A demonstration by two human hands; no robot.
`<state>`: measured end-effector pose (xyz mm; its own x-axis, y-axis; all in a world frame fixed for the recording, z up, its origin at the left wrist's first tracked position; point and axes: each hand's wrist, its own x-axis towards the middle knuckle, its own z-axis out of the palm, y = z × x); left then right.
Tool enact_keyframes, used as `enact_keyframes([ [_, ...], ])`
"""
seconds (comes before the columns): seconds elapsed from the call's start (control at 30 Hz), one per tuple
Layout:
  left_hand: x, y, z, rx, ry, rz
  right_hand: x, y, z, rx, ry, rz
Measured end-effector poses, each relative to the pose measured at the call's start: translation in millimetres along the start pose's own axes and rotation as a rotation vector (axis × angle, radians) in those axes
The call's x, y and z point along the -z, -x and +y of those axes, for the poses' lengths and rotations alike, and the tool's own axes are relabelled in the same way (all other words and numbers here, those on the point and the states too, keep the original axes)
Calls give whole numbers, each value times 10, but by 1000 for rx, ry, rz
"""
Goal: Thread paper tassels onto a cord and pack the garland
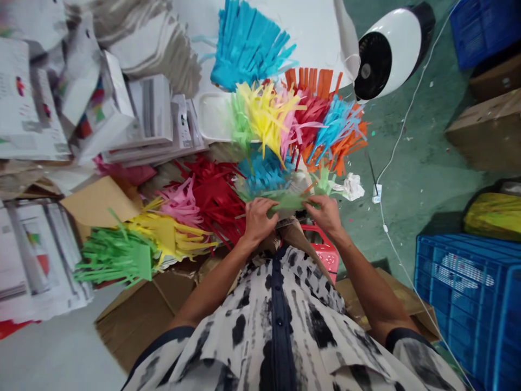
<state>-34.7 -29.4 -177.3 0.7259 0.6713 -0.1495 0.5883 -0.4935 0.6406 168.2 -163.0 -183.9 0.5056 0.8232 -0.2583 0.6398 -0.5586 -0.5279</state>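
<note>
A strip of light green tissue paper stretches between my two hands, close in front of my body. My left hand pinches its left end, thumb against fingers. At the other end, my right hand is closed on the paper in a similar pinch. Just beyond the strip lies a blue paper fringe. A small light green tassel is near my right fingers. Yellow fringed paper, with pink, red, light blue and orange bunches around it, lies farther out. Red fringe spreads beside my left hand.
Stacks of printed white boxes fill the left side. Green fringe and yellow fringe rest near a cardboard box. A white fan, a cable and a blue crate are to the right.
</note>
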Motion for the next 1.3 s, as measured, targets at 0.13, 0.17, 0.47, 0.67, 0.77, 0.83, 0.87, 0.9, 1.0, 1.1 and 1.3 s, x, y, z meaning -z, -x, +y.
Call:
enact_keyframes([
  [0.13,86,45,33,-181,-111,-71,7,119,-17,233,92,106],
  [0.17,81,56,27,-215,-122,-88,1,155,-11,289,123,114],
  [0.47,12,234,-93,-256,-130,-109,2,163,148,402,187,-32],
  [0.67,-152,328,76,-259,-187,-67,27,127,31,444,264,-66],
  [0.77,-199,263,39,-253,-179,-91,21,154,30,479,270,-82],
  [0.83,-168,218,-18,-275,-154,-125,33,144,53,464,251,-101],
  [0.87,-138,201,-46,-274,-136,-137,45,127,65,442,230,-110],
  [0.9,-103,189,-70,-254,-113,-138,59,103,75,412,200,-120],
  [1.0,-9,155,-98,-113,-35,-88,88,9,83,297,93,-147],
  [1.1,20,89,-69,-3,-22,-40,65,-78,54,159,63,-137],
  [1.3,-59,-59,-47,1,-133,-21,-80,-136,-57,-4,194,-23],
])
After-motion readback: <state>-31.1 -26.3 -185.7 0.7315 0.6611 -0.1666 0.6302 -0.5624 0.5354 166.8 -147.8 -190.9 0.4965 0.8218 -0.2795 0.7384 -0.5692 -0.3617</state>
